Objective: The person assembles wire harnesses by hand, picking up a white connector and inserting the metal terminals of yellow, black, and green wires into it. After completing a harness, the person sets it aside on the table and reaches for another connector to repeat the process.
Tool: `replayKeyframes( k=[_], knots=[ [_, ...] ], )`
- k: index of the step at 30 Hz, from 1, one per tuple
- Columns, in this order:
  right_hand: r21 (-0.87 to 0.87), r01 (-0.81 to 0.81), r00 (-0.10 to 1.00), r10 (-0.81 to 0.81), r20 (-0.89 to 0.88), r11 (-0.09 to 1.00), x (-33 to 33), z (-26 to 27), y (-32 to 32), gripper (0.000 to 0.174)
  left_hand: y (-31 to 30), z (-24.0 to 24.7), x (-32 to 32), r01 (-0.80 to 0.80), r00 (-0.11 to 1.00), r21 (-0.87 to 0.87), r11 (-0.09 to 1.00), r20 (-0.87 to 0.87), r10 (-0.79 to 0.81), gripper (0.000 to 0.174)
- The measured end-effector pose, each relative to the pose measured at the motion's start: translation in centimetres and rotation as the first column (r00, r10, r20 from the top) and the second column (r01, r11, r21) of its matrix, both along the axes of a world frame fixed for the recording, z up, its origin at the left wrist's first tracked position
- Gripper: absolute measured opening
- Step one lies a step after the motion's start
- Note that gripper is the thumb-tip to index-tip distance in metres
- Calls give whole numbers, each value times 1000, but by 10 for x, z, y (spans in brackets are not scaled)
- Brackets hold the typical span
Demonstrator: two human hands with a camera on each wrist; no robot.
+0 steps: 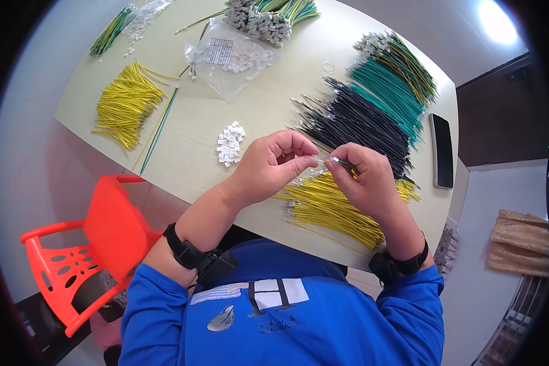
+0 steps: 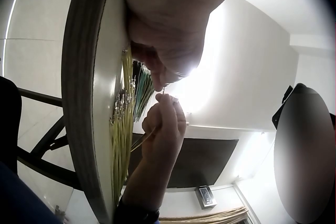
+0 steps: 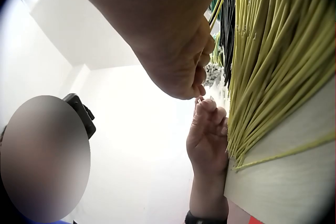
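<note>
Thumb and forefinger of the left hand [image 1: 273, 166] pinch a small, thin, light piece whose shape is too small to tell. Close beside it, the right hand [image 1: 366, 177] pinches a small white connector [image 1: 335, 160] with a dark green wire [image 1: 346, 163] running back under the fingers. The fingertips of both hands nearly meet above the table, between black wires [image 1: 360, 122] and yellow wires [image 1: 329, 210]. In the left wrist view the right hand [image 2: 164, 129] faces the left fingertips; in the right wrist view the left hand [image 3: 207, 140] is below the right one.
White connectors [image 1: 229, 145] lie in a loose pile left of the hands. Behind are a clear bag [image 1: 229, 58] and bundled wires [image 1: 268, 21]. Green wires [image 1: 387, 91] and a phone [image 1: 441, 150] lie right; yellow wires [image 1: 125, 107] lie left. A red chair [image 1: 113, 226] stands at the table's left.
</note>
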State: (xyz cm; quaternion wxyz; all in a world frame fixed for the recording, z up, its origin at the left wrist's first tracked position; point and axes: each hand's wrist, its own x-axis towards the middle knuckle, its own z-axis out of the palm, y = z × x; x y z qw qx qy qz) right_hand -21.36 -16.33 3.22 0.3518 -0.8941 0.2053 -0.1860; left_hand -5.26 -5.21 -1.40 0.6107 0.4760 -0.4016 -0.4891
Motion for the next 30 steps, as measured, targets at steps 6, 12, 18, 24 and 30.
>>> replayKeyframes(
  k=[6,12,18,24,30],
  knots=[
    [-32,-6,1000,6,-2,999,2,-1,2,7,0,2,0,17,999,29,999,33,-18,12],
    [-62,-26,999,27,17,998,2,-6,2,7,1,2,1,31,993,68,997,114,-38,10],
    [-34,-38,999,37,-24,999,2,-7,4,6,2,8,1,42,975,90,995,216,-60,10],
    [-39,-37,999,36,-31,999,3,-4,2,6,2,5,2,46,981,85,995,185,-62,11],
    [-80,-69,997,72,32,994,2,-2,0,7,-1,2,0,8,989,29,1000,145,-12,9]
  ],
)
